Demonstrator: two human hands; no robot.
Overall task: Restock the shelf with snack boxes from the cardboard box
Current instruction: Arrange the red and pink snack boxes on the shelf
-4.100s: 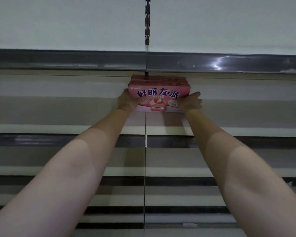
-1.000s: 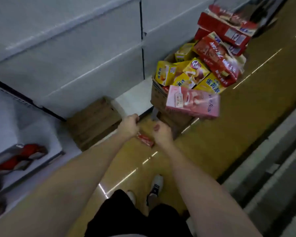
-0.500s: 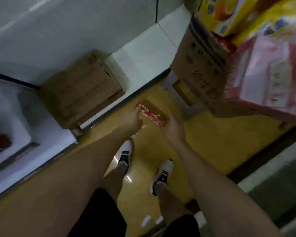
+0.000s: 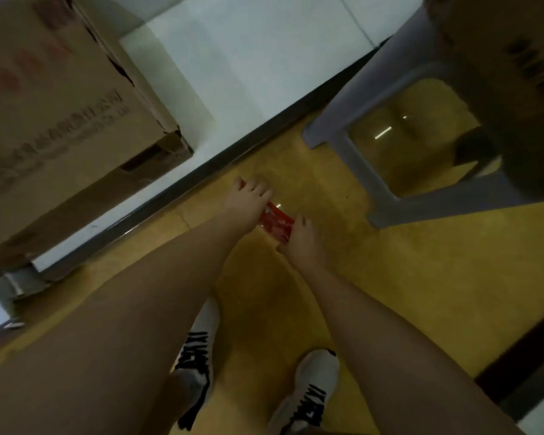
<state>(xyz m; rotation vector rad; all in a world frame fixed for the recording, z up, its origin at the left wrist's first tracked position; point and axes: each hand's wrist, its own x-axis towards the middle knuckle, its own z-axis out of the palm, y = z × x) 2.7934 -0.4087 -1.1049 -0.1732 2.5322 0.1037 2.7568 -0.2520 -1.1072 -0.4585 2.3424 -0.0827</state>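
So that small red snack pack [image 4: 275, 225] is lying on the yellow floor [image 4: 405, 262], right between your hands. Your left hand [image 4: 247, 204] is touching its upper-left end with the fingers curled down over it, and your right hand [image 4: 302, 241] is curling its fingers around the lower-right end. Can't tell if you're properly gripping it, it's blurry. A cardboard box [image 4: 60, 120] is sitting on the white bottom shelf [image 4: 248, 58] off to the left. A grey plastic stool [image 4: 390, 171] is standing just to the right, carrying another cardboard box [image 4: 515, 58]. Your white sneakers [image 4: 305, 394] are showing below.
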